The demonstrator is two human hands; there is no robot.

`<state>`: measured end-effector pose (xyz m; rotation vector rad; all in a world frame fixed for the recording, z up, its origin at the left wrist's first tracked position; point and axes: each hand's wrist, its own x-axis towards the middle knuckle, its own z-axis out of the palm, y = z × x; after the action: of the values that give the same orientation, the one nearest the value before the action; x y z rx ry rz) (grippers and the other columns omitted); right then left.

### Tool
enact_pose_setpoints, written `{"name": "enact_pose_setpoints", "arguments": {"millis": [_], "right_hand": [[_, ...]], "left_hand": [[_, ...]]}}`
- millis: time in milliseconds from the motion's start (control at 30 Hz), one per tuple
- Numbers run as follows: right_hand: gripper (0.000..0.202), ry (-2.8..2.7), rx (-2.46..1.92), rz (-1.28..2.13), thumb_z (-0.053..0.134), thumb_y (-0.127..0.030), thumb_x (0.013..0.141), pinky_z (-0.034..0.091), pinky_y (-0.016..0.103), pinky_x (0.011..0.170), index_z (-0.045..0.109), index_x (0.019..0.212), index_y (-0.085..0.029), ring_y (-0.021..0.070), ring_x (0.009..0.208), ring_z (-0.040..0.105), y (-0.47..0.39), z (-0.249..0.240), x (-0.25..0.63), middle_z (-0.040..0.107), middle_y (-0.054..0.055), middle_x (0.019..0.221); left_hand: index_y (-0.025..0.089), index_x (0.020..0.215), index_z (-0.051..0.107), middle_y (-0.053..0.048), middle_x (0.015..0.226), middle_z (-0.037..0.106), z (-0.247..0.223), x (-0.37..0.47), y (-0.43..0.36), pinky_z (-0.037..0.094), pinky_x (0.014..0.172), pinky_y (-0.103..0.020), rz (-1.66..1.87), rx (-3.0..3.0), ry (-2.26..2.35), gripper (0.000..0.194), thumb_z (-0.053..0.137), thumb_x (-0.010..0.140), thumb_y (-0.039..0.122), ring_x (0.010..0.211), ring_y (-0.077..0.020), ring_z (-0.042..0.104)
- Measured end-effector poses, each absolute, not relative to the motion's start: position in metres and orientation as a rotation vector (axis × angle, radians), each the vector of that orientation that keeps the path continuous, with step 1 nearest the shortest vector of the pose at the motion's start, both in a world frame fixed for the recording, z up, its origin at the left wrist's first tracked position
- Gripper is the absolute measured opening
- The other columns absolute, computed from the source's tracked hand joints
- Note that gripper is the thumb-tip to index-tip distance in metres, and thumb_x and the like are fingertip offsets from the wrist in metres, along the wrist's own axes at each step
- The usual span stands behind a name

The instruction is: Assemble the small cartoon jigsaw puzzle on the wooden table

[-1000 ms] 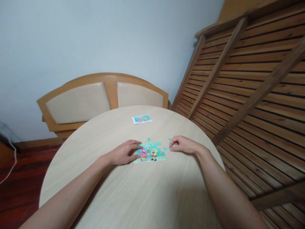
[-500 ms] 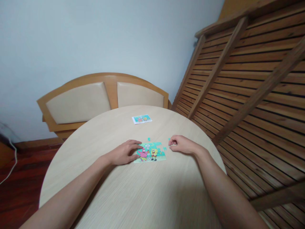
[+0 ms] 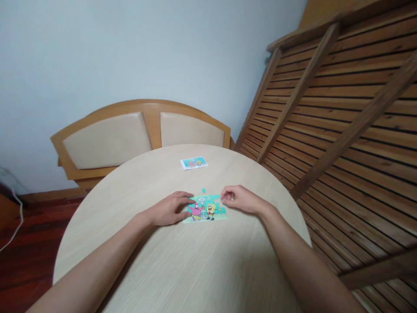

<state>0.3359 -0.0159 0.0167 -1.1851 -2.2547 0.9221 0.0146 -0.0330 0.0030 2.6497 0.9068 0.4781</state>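
Observation:
A cartoon jigsaw puzzle (image 3: pixel 203 211) lies on the round table, with a gap showing bare wood near its upper right. My left hand (image 3: pixel 171 208) rests at its left edge, fingers apart, fingertips on the puzzle. At the upper right corner is my right hand (image 3: pixel 241 198), thumb and index finger pinched together; what is between them is too small to make out. One loose turquoise piece (image 3: pixel 203 190) lies just above the puzzle. Farther back sits a card (image 3: pixel 194 163) printed with a similar picture.
The pale round table (image 3: pixel 156 269) fills the middle. Behind it stands a wooden headboard (image 3: pixel 151 124) with cream panels against the wall. A slatted wooden frame (image 3: pixel 325 126) leans at the right. A white cable (image 3: pixel 21 213) hangs at the far left.
My right hand has moved left to the puzzle's upper right corner. Two small pieces seen near it before are now out of sight. My left hand has stayed in place.

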Motion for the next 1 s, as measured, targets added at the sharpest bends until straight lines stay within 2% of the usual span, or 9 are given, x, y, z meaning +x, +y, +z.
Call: {"name": "enact_pose_setpoints", "arguments": {"millis": [167, 433, 533, 700, 933, 1000], "right_hand": [[0.02, -2.305, -1.251, 0.814, 0.06, -0.017, 0.078, 0.045, 0.026, 0.067, 0.072, 0.093, -0.016, 0.0155, 0.071, 0.059, -0.009, 0.009, 0.344, 0.068, 0.003, 0.079], [0.019, -2.14, -1.396, 0.679, 0.066, -0.028, 0.081, 0.045, 0.026, 0.064, 0.072, 0.091, -0.014, 0.0165, 0.069, 0.061, -0.006, 0.016, 0.356, 0.07, 0.004, 0.075], [0.02, -2.159, -1.332, 0.657, 0.064, -0.032, 0.086, 0.047, 0.028, 0.067, 0.075, 0.094, -0.016, 0.0175, 0.071, 0.064, -0.009, 0.019, 0.35, 0.074, 0.005, 0.081], [0.022, -2.269, -1.153, 0.743, 0.057, -0.029, 0.092, 0.05, 0.032, 0.088, 0.076, 0.098, -0.019, 0.0206, 0.093, 0.068, -0.013, 0.021, 0.342, 0.076, 0.007, 0.102], [0.02, -2.297, -1.165, 0.71, 0.054, -0.021, 0.092, 0.05, 0.032, 0.087, 0.074, 0.095, -0.018, 0.0192, 0.091, 0.068, -0.014, 0.021, 0.34, 0.075, 0.007, 0.099], [0.02, -2.281, -1.161, 0.723, 0.053, -0.019, 0.092, 0.05, 0.032, 0.086, 0.071, 0.1, -0.017, 0.0186, 0.09, 0.068, -0.013, 0.017, 0.34, 0.074, 0.007, 0.1]], "left_hand": [[0.021, 0.129, 0.062, -0.013, 0.138, 0.057, 0.004, 0.015, -0.034, 0.042, 0.11, -0.044, 0.459, 2.653, 0.916, 0.039, 0.056, 0.096, 0.04, 0.127, -0.0266, 0.054], [0.02, 0.129, 0.062, -0.014, 0.138, 0.056, 0.006, 0.011, -0.035, 0.042, 0.111, -0.044, 0.452, 2.651, 0.91, 0.04, 0.056, 0.096, 0.041, 0.128, -0.0276, 0.053], [0.02, 0.129, 0.062, -0.014, 0.138, 0.056, 0.006, 0.011, -0.035, 0.043, 0.11, -0.044, 0.44, 2.662, 0.909, 0.04, 0.056, 0.096, 0.04, 0.128, -0.0273, 0.053], [0.02, 0.129, 0.062, -0.013, 0.138, 0.056, 0.007, 0.013, -0.035, 0.043, 0.109, -0.043, 0.45, 2.662, 0.918, 0.039, 0.056, 0.096, 0.04, 0.127, -0.0265, 0.054], [0.02, 0.129, 0.062, -0.014, 0.138, 0.057, 0.007, 0.013, -0.035, 0.043, 0.11, -0.045, 0.459, 2.647, 0.916, 0.039, 0.057, 0.095, 0.04, 0.127, -0.0277, 0.054], [0.02, 0.128, 0.063, -0.014, 0.138, 0.057, 0.006, 0.013, -0.035, 0.043, 0.109, -0.045, 0.475, 2.643, 0.914, 0.039, 0.056, 0.095, 0.042, 0.127, -0.0279, 0.054]]}}
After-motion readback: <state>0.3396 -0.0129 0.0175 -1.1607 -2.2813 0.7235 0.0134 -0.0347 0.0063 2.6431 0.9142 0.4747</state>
